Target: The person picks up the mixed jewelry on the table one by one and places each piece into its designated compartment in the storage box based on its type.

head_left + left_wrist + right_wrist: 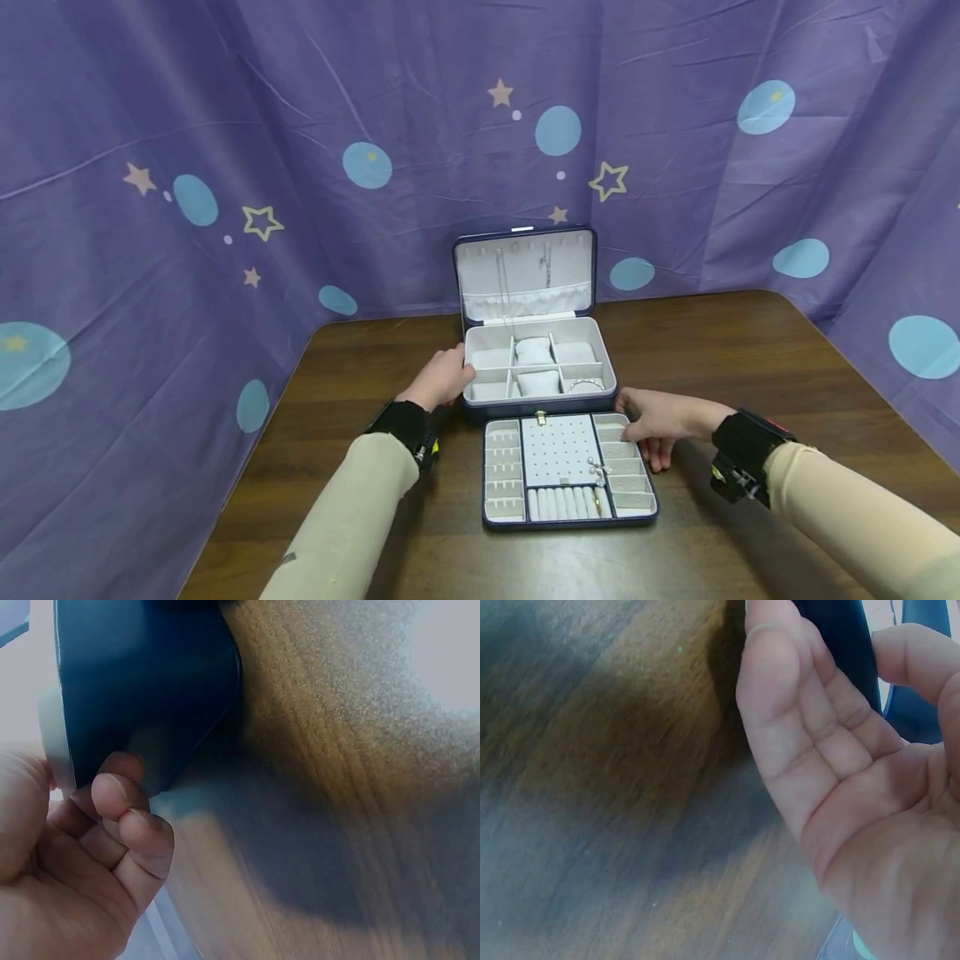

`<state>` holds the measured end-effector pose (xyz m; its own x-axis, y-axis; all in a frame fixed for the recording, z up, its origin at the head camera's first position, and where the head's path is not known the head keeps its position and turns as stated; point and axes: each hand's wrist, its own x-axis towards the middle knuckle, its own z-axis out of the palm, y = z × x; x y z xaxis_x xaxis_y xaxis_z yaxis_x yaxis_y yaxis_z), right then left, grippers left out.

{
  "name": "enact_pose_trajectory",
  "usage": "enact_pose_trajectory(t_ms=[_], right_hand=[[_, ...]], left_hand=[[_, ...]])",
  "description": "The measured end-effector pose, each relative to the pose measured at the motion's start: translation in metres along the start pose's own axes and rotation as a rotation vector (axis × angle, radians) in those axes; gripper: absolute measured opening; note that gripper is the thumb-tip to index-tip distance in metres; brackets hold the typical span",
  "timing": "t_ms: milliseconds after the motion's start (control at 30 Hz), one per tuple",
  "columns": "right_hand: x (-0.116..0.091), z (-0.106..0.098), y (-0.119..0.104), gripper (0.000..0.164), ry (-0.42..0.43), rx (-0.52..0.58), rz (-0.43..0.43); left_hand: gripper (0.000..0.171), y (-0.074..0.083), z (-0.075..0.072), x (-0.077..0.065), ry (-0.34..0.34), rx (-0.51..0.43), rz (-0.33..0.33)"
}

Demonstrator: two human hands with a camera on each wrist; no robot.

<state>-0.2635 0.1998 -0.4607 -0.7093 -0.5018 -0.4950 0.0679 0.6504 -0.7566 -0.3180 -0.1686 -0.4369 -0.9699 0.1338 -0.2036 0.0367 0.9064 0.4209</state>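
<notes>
An open jewelry box (540, 402), dark blue with a white lining, stands with its lid (525, 267) raised. My left hand (437, 379) grips its left wall, the thumb over the rim and the fingers (124, 795) curled against the dark outside. In front of the box lies a compartment tray (562, 527), its far edge close along the box's front. My right hand (660, 421) pinches the tray's right rim near the far corner, thumb over a white compartment and fingers down its outer side. One fingertip lies right at the box's near right corner.
Small cushions (534, 351) and a bracelet (585, 385) sit in the box's compartments. Necklaces (547, 265) hang inside the lid. An ornament (598, 469) and a gold ring (597, 502) are on the tray. A purple curtain (450, 150) stands behind the wooden table (720, 350).
</notes>
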Motion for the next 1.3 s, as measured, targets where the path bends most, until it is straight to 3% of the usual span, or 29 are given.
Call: enact_pose_trajectory(t_ms=[367,767,1300], right_hand=[[-0.001,0.001,0.0,0.045,0.019,-0.052,-0.047],[-0.007,-0.007,0.007,0.042,0.047,-0.119,-0.103],[-0.025,-0.022,0.027,0.043,0.06,-0.138,-0.117]], left_hand=[[0.05,0.002,-0.001,-0.002,-0.009,-0.002,-0.013],[0.048,0.001,0.0,-0.002,0.003,-0.005,0.015],[0.039,0.0,-0.001,-0.006,0.03,-0.013,0.049]])
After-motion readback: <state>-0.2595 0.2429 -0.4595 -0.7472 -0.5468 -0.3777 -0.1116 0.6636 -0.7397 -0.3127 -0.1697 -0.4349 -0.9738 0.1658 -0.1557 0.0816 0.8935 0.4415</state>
